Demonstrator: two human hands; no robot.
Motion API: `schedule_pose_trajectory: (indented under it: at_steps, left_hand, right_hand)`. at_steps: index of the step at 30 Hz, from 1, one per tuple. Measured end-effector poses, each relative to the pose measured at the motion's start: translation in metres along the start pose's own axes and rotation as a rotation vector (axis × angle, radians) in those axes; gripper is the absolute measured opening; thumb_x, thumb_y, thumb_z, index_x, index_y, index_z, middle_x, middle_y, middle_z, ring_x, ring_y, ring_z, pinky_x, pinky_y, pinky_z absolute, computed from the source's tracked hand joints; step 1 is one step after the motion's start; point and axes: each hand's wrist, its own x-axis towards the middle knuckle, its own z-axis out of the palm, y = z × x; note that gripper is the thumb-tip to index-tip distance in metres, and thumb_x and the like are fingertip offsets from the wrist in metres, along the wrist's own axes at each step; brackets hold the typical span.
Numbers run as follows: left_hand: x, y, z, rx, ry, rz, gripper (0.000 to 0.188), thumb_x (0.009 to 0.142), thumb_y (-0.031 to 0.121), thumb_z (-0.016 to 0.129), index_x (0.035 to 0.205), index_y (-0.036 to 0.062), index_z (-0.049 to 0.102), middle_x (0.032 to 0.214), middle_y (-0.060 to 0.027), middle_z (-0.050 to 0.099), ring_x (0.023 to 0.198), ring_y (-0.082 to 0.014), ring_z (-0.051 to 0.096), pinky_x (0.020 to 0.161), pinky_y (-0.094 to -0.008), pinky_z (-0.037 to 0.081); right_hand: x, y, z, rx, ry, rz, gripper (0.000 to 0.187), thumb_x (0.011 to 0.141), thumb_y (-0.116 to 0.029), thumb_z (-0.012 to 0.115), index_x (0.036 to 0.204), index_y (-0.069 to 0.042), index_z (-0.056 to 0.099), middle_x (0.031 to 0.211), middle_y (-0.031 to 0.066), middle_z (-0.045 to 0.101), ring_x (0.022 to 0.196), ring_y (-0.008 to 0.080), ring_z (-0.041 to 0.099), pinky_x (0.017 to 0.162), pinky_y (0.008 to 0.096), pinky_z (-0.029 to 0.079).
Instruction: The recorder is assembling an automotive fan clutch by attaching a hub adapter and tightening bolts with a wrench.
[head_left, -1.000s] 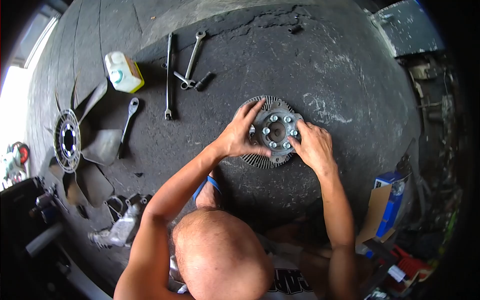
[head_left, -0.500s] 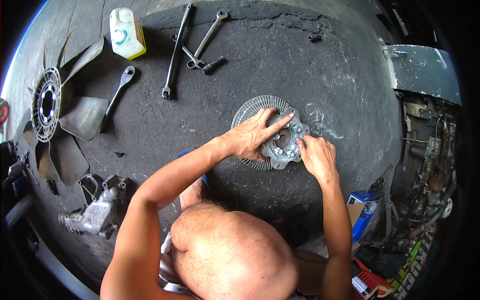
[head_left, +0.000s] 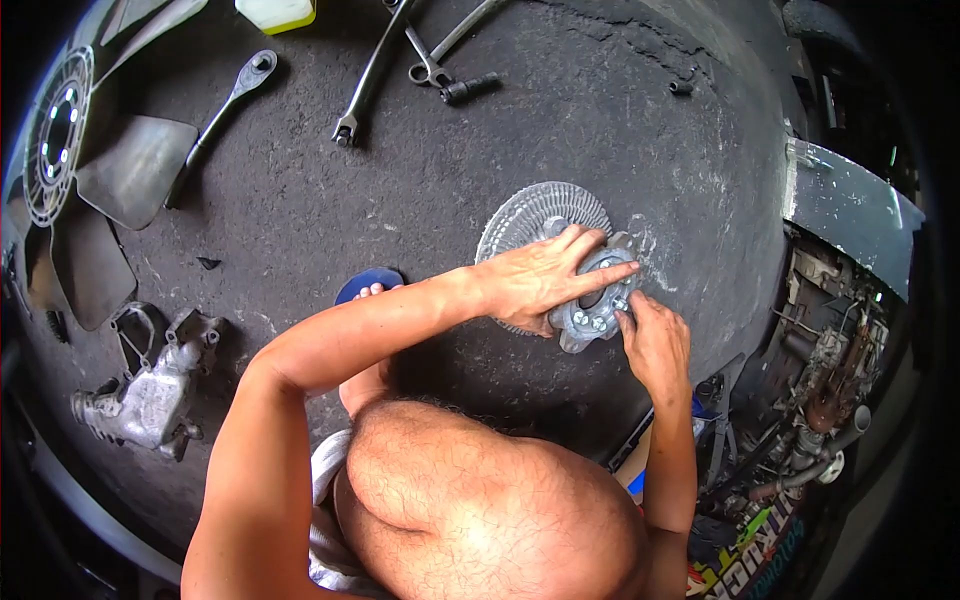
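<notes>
A grey finned fan clutch point(head_left: 560, 197) rests on the dark floor in front of me. Its lobed metal flange point(head_left: 575, 340), studded with several bolts, stands over the right part of the fins. My left hand point(head_left: 545, 280) is clasped over the flange, index finger stretched across its top and thumb low on the near side. On the flange's right edge, my right hand point(head_left: 658, 345) has its thumb and curled fingers closed at a bolt point(head_left: 620, 305). The right fingertips are partly hidden.
To the left lie a large metal fan point(head_left: 135, 170), a ratchet point(head_left: 225, 115) and a cast housing point(head_left: 150, 400). A long-handled bar point(head_left: 370, 75), a wrench point(head_left: 465, 30) and a socket point(head_left: 468, 88) lie beyond. Vehicle parts point(head_left: 830, 360) line the right side.
My view has shifted, so the tools sit higher in the picture. The flange looks more tilted, showing more of the fins. Both hands have stayed on the part.
</notes>
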Motion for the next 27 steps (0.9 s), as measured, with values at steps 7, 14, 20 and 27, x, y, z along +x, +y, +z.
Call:
schedule_pose_trajectory:
  at_steps: [7, 14, 20, 27]
  left_hand:
    - [0.002, 0.001, 0.002, 0.048, -0.017, 0.021, 0.129, 0.051, 0.023, 0.093, 0.158, 0.0173, 0.022, 0.143, -0.0275, 0.034, 0.125, -0.0411, 0.044, 0.107, -0.0475, 0.042]
    - [0.001, -0.002, 0.008, 0.027, 0.021, 0.024, 0.131, 0.05, 0.026, 0.094, 0.159, 0.0198, 0.021, 0.144, -0.027, 0.035, 0.126, -0.0409, 0.043, 0.107, -0.0482, 0.042]
    - [0.003, -0.004, 0.011, 0.055, 0.037, 0.021, 0.131, 0.052, 0.029, 0.095, 0.159, 0.0211, 0.02, 0.145, -0.0259, 0.034, 0.128, -0.0403, 0.043, 0.108, -0.0487, 0.042]
    - [-0.004, -0.002, 0.011, 0.037, 0.05, -0.008, 0.126, 0.054, 0.031, 0.095, 0.157, 0.0155, 0.024, 0.144, -0.0267, 0.036, 0.129, -0.0391, 0.043, 0.11, -0.047, 0.041]
  right_hand:
    - [0.004, -0.002, -0.01, -0.005, -0.127, 0.029, 0.019, 0.09, -0.019, 0.067, 0.091, -0.001, 0.058, 0.089, 0.0203, 0.069, 0.087, 0.0416, 0.066, 0.075, 0.0503, 0.05]
    - [0.007, -0.007, -0.009, -0.102, -0.123, 0.073, 0.019, 0.09, -0.019, 0.067, 0.091, -0.001, 0.06, 0.088, 0.0201, 0.069, 0.085, 0.0415, 0.066, 0.075, 0.0503, 0.05]
    - [0.008, -0.004, -0.008, -0.098, -0.075, 0.067, 0.019, 0.09, -0.019, 0.067, 0.091, -0.001, 0.059, 0.088, 0.0201, 0.069, 0.085, 0.0419, 0.066, 0.075, 0.0505, 0.049]
    - [0.009, -0.002, -0.01, -0.012, -0.065, 0.069, 0.019, 0.09, -0.018, 0.067, 0.091, -0.001, 0.057, 0.087, 0.0214, 0.067, 0.086, 0.0447, 0.063, 0.073, 0.0522, 0.048]
